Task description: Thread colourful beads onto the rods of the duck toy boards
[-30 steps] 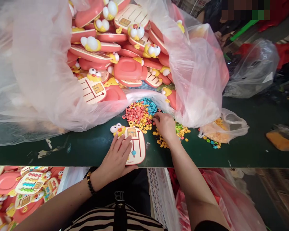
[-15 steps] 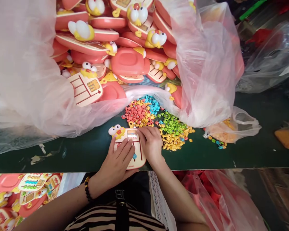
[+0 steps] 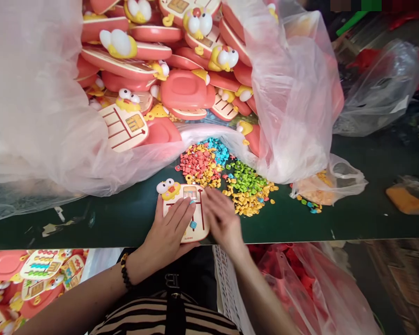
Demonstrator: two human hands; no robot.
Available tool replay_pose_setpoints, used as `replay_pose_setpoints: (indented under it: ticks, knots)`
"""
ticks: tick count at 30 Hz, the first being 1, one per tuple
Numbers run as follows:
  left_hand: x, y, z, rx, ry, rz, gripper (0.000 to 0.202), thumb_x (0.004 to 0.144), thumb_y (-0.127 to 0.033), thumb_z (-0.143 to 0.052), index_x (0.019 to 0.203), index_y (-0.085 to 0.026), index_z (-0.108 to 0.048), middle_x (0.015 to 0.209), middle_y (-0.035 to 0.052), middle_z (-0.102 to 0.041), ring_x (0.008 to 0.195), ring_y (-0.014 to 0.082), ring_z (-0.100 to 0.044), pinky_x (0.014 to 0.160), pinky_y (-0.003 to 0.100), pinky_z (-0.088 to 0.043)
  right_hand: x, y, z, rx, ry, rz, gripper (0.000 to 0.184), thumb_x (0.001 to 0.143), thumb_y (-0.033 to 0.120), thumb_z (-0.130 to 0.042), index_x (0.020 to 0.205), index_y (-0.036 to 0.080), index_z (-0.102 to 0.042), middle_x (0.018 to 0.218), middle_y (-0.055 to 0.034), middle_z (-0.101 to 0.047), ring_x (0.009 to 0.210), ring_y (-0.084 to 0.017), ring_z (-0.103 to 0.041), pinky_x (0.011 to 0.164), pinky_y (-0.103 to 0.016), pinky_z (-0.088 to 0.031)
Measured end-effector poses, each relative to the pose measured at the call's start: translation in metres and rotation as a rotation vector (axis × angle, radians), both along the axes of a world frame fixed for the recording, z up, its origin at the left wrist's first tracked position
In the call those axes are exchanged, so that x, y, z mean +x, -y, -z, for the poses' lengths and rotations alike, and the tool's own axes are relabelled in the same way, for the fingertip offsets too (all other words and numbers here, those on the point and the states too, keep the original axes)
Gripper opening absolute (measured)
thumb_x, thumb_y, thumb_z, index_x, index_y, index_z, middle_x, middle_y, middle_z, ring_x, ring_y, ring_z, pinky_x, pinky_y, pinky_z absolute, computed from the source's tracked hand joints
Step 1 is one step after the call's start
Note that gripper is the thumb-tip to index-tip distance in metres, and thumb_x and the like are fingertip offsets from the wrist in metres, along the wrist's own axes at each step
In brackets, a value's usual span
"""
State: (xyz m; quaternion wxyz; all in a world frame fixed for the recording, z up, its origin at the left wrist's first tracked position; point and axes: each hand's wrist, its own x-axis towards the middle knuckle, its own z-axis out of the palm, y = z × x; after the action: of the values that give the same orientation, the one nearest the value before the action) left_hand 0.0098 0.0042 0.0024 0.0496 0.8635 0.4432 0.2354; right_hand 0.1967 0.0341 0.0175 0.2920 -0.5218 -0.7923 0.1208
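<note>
We see a huge clear plastic bag (image 3: 49,116) of coral-red toy boards at twelve o'clock on the dark green table (image 3: 300,223). A heap of small coloured plastic pieces (image 3: 230,181) lies at one o'clock of the cream chick-headed slider board (image 3: 199,219), whose print is unreadable. Our left hand (image 3: 171,228) presses spread fingers on it. Our right hand (image 3: 221,218) is blurred at its three o'clock edge, and we cannot tell its grip.

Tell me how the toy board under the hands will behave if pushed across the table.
The toy board looks like stiff moulded plastic, so it probably won't flex. Lying flat on the smooth green table, it would likely slide rather than tip; the left hand pins it. The raised bird head probably makes that end a little heavier.
</note>
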Motion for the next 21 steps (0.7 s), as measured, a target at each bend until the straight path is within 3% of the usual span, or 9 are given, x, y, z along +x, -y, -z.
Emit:
replay_pose_setpoints:
  ticks: [3, 8, 15, 21]
  knots:
    - [0.004, -0.001, -0.006, -0.063, -0.026, -0.038, 0.076, 0.083, -0.064, -0.053, 0.138, -0.011, -0.045, 0.141, 0.0164, -0.05, 0.127, 0.0318, -0.046, 0.116, 0.062, -0.005, 0.031, -0.04, -0.006, 0.097, 0.129, 0.222, 0.026, 0.094, 0.022, -0.049, 0.11, 0.022, -0.07, 0.112, -0.0085, -0.071, 0.101, -0.026, -0.063, 0.09, -0.046, -0.049]
    - [0.009, -0.002, -0.013, -0.095, -0.038, -0.072, 0.068, 0.076, -0.062, -0.064, 0.129, -0.02, -0.056, 0.141, 0.0116, -0.052, 0.119, 0.0334, -0.048, 0.113, 0.068, -0.008, 0.052, -0.084, -0.007, -0.007, 0.401, 0.241, 0.023, 0.088, 0.019, -0.053, 0.1, 0.018, -0.073, 0.096, -0.0105, -0.074, 0.085, -0.028, -0.064, 0.08, -0.043, -0.05]
    - [0.012, -0.004, -0.016, -0.089, -0.132, -0.08, 0.08, 0.075, -0.067, -0.062, 0.136, -0.018, -0.05, 0.141, 0.0129, -0.051, 0.119, 0.0347, -0.047, 0.111, 0.071, -0.002, 0.065, -0.094, -0.016, -0.139, 0.477, 0.101, 0.023, 0.085, 0.023, -0.058, 0.102, 0.019, -0.073, 0.108, -0.0098, -0.071, 0.097, -0.029, -0.063, 0.087, -0.044, -0.051]
    - [0.005, -0.002, -0.009, -0.051, -0.067, -0.03, 0.076, 0.072, -0.065, -0.067, 0.13, -0.018, -0.055, 0.137, 0.0113, -0.055, 0.114, 0.0317, -0.049, 0.114, 0.067, -0.003, 0.075, -0.094, -0.016, -0.159, 0.392, 0.144, 0.031, 0.086, 0.013, -0.048, 0.102, 0.019, -0.074, 0.106, -0.0093, -0.071, 0.099, -0.027, -0.065, 0.088, -0.043, -0.052]
